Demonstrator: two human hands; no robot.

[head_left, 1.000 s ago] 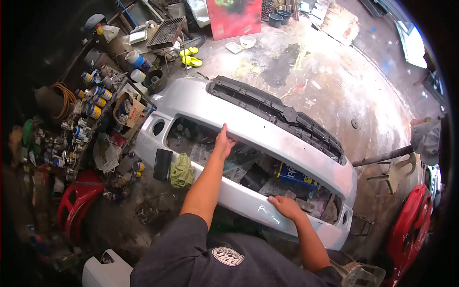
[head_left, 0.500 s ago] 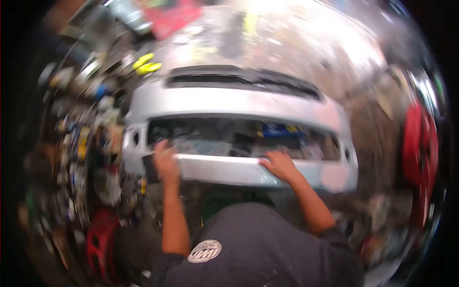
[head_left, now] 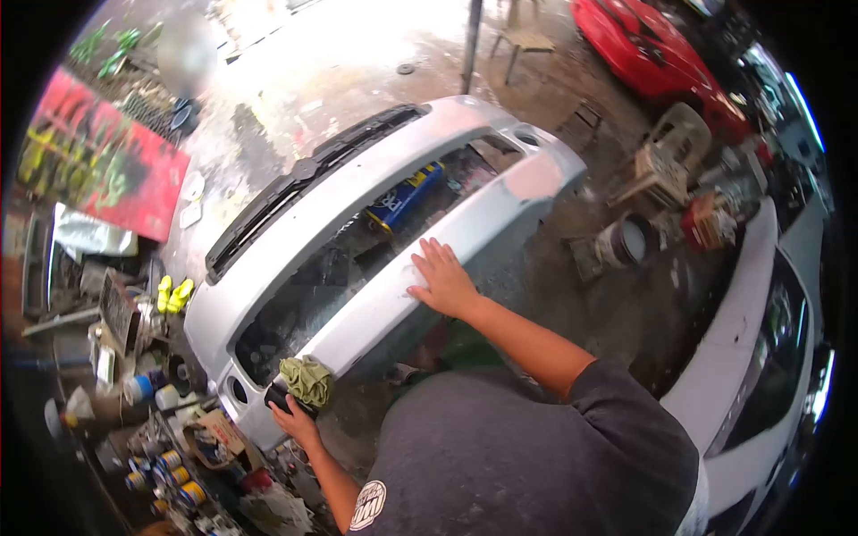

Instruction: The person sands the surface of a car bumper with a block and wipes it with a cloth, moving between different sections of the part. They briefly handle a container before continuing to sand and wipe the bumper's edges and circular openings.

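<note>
A silver car bumper [head_left: 357, 192] with a black grille strip lies on the workshop floor in front of me. My right hand [head_left: 442, 281] rests flat, fingers spread, on the bumper's lower bar. My left hand [head_left: 293, 414] is at the bumper's near-left corner, closed on a black block [head_left: 279, 397]. A green rag [head_left: 308, 380] lies on top of the block, against the bumper.
Spray cans and boxes [head_left: 170, 464] crowd the floor at lower left. A red painted board [head_left: 107, 165] leans at left. A white car [head_left: 760, 357] stands at right, a red car [head_left: 643, 45] at the top. A bucket [head_left: 626, 241] and a plastic chair [head_left: 666, 156] sit to the right of the bumper.
My head has swung, so the bumper now runs diagonally. My left hand left the bumper's upper bar, moved to its left end and took up the black block with the rag. My right hand stays put.
</note>
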